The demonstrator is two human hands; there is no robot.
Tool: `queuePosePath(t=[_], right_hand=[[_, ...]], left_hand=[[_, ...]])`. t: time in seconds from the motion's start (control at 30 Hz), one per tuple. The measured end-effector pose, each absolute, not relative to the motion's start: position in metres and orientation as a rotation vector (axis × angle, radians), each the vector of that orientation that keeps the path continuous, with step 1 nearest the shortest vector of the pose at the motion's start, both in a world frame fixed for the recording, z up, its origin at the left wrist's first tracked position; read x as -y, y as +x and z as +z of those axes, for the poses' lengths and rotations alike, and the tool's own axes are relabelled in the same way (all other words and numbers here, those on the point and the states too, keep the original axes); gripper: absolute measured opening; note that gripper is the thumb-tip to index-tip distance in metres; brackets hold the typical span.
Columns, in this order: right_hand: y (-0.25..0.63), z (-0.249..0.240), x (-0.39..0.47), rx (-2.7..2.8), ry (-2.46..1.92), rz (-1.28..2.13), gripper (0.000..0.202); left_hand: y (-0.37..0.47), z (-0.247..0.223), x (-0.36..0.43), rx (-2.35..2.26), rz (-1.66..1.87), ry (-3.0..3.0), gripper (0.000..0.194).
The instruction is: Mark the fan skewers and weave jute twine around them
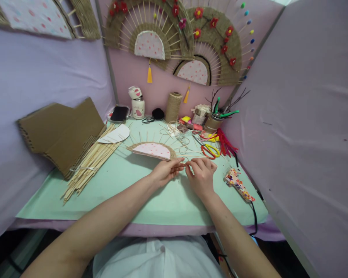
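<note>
A half-round fan (153, 150), with a white red-dotted centre, a twine-wrapped rim and thin bamboo sticks fanning out, is in front of me. My left hand (167, 170) is closed at its right end, thumb on top. Just to the right, my right hand (201, 173) pinches thin twine close to the left fingertips; the exact pinch point is hidden by the fingers. Loose loops of twine (184, 143) lie behind the hands, near the twine spool (173, 108).
Bamboo sticks (88, 166) lie bundled at left beside cardboard (60, 135) and a white paper piece (116, 134). At right are scissors (210, 150), red fuzzy stems (226, 143) and a flower-patterned glue gun (239, 185) with a cord. Finished fans (217, 46) hang behind.
</note>
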State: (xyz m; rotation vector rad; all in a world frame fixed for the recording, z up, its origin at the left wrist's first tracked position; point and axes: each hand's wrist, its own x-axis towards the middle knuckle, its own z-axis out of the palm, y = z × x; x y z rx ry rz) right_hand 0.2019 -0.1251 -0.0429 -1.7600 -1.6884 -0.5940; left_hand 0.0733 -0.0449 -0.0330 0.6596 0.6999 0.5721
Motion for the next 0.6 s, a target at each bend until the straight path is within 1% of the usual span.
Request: queuePosePath(t=[0.2,0.43,0.6], right_hand=[[0.2063,-0.0466,0.1250,1.644,-1.634,-0.634,0.009],[0.2092,-0.0527,0.1280,1.598,-1.633,-0.609,0.013],[0.2089,-0.0513,0.1283,1.586,-1.628,-0.665,0.005]], left_hand=[[0.0727,-0.0323,0.0450,-0.705,0.564,0.677,0.018],[0.0736,-0.0333,0.0442,-0.725,0.550,0.692,0.020],[0.0738,-0.0346,0.0441,-0.717,0.552,0.687,0.021]])
